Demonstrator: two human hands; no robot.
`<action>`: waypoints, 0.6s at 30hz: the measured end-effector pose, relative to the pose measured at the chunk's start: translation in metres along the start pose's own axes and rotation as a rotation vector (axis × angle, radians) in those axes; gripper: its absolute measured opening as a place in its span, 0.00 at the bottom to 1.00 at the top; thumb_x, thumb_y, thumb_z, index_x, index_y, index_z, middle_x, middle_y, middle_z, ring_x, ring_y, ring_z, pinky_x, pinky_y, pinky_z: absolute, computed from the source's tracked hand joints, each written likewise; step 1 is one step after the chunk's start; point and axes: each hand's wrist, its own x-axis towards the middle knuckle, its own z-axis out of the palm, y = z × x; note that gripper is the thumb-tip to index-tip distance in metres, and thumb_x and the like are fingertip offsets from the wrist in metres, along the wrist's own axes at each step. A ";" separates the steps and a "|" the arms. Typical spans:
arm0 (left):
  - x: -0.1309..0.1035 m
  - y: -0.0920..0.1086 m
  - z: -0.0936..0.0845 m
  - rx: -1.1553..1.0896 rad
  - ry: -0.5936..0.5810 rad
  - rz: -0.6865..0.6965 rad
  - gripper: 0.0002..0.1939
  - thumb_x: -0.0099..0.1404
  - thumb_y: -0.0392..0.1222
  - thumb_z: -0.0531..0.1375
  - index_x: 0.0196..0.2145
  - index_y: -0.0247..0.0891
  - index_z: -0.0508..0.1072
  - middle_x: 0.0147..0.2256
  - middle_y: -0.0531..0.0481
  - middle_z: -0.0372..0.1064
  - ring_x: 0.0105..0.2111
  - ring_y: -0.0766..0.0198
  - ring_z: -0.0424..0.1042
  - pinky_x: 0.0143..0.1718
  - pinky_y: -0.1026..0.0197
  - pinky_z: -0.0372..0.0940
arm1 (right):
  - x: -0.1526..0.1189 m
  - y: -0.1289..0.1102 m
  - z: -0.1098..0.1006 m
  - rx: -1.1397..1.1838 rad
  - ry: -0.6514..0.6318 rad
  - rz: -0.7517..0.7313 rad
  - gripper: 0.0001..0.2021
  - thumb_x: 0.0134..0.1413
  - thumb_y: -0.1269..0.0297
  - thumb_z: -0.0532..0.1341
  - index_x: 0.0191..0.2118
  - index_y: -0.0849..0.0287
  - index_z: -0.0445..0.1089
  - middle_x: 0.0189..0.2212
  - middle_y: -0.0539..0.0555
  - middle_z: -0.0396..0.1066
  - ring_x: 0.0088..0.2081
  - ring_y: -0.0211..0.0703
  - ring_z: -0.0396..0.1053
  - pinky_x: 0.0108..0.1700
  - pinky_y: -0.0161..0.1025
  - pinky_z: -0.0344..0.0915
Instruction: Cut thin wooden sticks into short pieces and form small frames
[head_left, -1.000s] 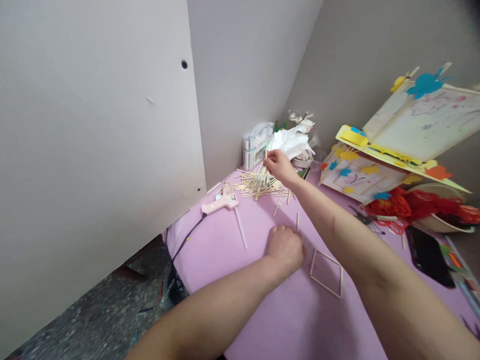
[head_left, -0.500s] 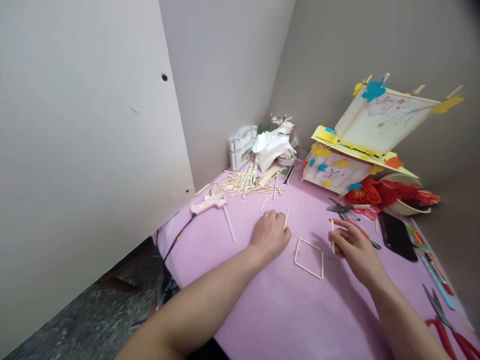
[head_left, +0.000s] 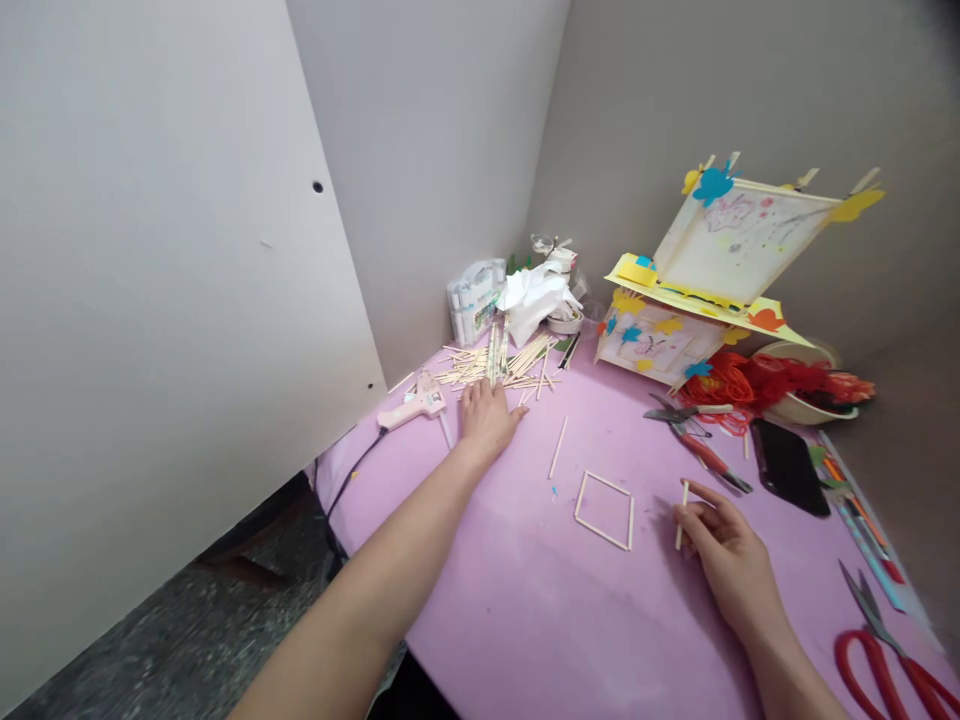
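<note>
My left hand (head_left: 489, 420) lies palm down at the near edge of a pile of thin wooden sticks (head_left: 529, 365), thumb apart from its fingers. Its fingertips reach a patterned strip (head_left: 496, 350) on the pile; whether they touch it I cannot tell. Between thumb and fingers, my right hand (head_left: 726, 550) pinches a short wooden stick (head_left: 682, 515), held nearly upright. Left of that hand, a square frame of sticks (head_left: 631, 522) lies flat on the table. One loose stick (head_left: 558, 447) rests between the frame and my left hand.
A pink glue gun (head_left: 412, 405) with a cord lies at the left. Pliers (head_left: 712, 455), a black phone (head_left: 790, 467) and red-handled scissors (head_left: 874, 640) lie at the right. Behind stands a decorated paper-and-stick model (head_left: 667, 345) by red yarn (head_left: 731, 388). Walls border the purple table (head_left: 555, 630).
My left hand has let go of a stick, now lying on the table, and moved left and away to the pile. My right hand still holds its stick, slightly lower in view.
</note>
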 end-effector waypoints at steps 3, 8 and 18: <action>-0.001 -0.001 -0.002 -0.006 -0.012 0.023 0.33 0.64 0.59 0.51 0.59 0.34 0.59 0.60 0.36 0.54 0.61 0.49 0.51 0.62 0.48 0.42 | -0.001 0.001 0.002 -0.022 -0.020 -0.020 0.23 0.48 0.52 0.64 0.49 0.55 0.64 0.23 0.47 0.64 0.21 0.36 0.59 0.24 0.35 0.59; -0.002 -0.003 -0.002 -0.006 -0.013 0.016 0.34 0.64 0.57 0.53 0.61 0.35 0.56 0.62 0.37 0.52 0.62 0.50 0.49 0.61 0.50 0.43 | -0.002 0.003 0.006 -0.038 -0.035 -0.070 0.22 0.49 0.52 0.62 0.48 0.55 0.64 0.23 0.47 0.63 0.21 0.37 0.60 0.24 0.36 0.59; 0.036 -0.014 -0.042 0.038 0.014 -0.054 0.18 0.68 0.40 0.46 0.49 0.39 0.71 0.52 0.43 0.67 0.53 0.54 0.62 0.54 0.56 0.55 | 0.001 0.012 0.007 -0.037 -0.050 -0.118 0.19 0.52 0.53 0.61 0.48 0.54 0.62 0.24 0.47 0.62 0.21 0.38 0.60 0.26 0.37 0.59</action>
